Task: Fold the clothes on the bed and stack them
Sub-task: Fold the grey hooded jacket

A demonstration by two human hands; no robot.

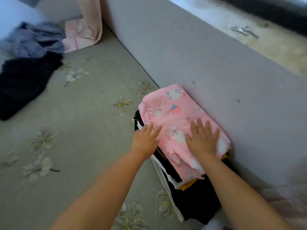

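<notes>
Both hands (174, 138) press flat on the folded pink garment (181, 113).

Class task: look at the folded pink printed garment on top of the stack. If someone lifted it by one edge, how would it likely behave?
The pink printed garment looks like thin, soft cloth, so it would probably droop and unfold. It likely weighs little. Both the left hand and right hand lie flat on it, which suggests it needs pressing to stay neat.

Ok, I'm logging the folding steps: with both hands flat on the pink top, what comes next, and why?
Probably lift both hands and reach for the dark garment: the pink top already lies folded on the stack, while unfolded clothes remain far left.
</notes>
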